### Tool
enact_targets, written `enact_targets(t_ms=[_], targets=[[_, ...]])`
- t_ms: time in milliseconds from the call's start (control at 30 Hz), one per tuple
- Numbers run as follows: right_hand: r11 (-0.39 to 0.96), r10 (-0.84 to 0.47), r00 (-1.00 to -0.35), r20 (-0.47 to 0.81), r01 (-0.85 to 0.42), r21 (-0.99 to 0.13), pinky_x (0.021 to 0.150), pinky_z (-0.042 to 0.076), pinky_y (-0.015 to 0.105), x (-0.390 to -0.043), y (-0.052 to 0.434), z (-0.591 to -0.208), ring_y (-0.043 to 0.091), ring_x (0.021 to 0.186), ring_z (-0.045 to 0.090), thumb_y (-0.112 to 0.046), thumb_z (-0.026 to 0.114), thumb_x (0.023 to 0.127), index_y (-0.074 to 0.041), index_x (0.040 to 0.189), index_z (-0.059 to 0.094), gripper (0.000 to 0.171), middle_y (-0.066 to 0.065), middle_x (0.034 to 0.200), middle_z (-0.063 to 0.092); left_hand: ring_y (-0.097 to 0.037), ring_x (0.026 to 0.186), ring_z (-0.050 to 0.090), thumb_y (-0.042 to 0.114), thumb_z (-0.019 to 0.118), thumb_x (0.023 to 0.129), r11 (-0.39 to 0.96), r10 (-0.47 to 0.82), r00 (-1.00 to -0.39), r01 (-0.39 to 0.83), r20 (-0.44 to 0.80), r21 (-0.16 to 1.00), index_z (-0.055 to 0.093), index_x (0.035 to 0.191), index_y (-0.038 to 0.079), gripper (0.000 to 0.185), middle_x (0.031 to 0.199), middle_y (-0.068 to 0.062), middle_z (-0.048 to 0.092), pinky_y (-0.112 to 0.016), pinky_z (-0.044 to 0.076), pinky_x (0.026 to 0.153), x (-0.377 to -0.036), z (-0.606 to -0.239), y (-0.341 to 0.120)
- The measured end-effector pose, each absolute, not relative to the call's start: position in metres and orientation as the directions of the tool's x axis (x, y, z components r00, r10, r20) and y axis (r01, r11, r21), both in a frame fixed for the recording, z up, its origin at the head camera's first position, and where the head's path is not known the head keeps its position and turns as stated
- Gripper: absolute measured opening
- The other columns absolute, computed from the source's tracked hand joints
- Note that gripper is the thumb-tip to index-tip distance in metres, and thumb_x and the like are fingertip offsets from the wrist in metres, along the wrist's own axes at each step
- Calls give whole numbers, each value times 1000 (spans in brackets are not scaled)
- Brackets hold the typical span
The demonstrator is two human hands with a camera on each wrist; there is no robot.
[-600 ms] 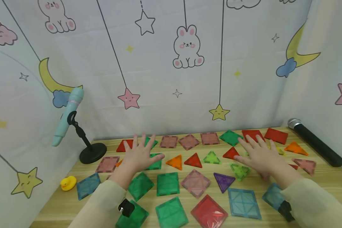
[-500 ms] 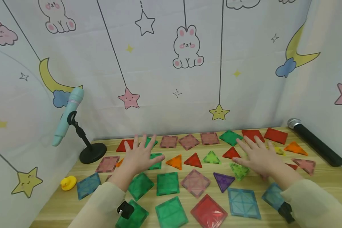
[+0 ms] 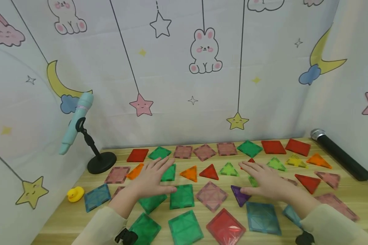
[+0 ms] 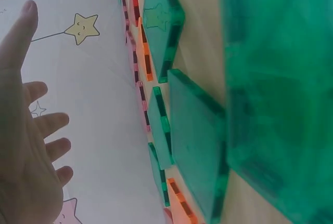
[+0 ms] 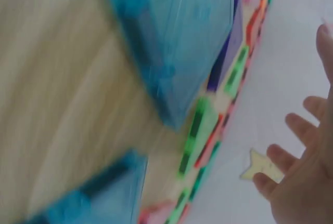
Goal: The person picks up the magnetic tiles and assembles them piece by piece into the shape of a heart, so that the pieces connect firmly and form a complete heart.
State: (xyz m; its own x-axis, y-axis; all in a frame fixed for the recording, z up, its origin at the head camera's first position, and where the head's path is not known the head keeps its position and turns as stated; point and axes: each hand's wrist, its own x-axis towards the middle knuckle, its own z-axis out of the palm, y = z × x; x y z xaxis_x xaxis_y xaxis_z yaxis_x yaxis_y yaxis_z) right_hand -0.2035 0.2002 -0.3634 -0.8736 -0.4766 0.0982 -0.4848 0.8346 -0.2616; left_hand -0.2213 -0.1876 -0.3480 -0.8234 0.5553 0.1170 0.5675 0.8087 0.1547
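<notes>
Magnetic tiles [image 3: 210, 196] lay spread flat over the wooden table [image 3: 352, 194], translucent plastic squares and triangles with ribbed inner lines and small dark magnet marks along their edges. Along the far edge ran a row of squares in red, green and dull pink; nearer came a row of small triangles, among them an orange triangle [image 3: 188, 173], a red triangle [image 3: 209, 172] and a light green triangle [image 3: 229, 169]; the near rows held larger green, pink, red and blue squares and a purple triangle [image 3: 240, 194]. The left hand [image 3: 151, 178] hung palm down, fingers straight and slightly spread, over a green square [image 3: 169, 173] left of centre, holding nothing; whether it touched the tile could not be told. The right hand [image 3: 265, 182] hovered likewise, fingers straight and fanned, over tiles right of centre, its thumb reaching toward the purple triangle. In the left wrist view the fingers [image 4: 49, 125] stood apart from the green tiles [image 4: 197, 146]. A toy microphone on a stand [image 3: 79, 131] stood at the far left, a yellow rubber duck [image 3: 75, 194] near it, and a black microphone [image 3: 340, 153] lay at the far right.
</notes>
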Motion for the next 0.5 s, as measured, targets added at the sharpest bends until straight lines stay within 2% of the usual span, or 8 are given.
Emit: enact_targets(t_ms=[267,500], targets=[[748,-556,-825,95,-547,-375,90,26,71,-195,177,-373,49,124,35,-55,62,83,-9,143,38,79,14,142,40,-42,133,25,52,73,74,764,583,-812,557,20,325,28,149,18,94,149,-9,30,-68,16,99,-210,-356,-197],[709,-597,-801,54,-558,-431,95,26,67,-197,147,-381,43,123,36,-56,61,83,-12,142,41,76,8,141,43,-45,129,30,52,74,74,779,526,-850,469,-26,416,34,146,20,89,143,-11,39,-69,16,98,-204,-365,-216]])
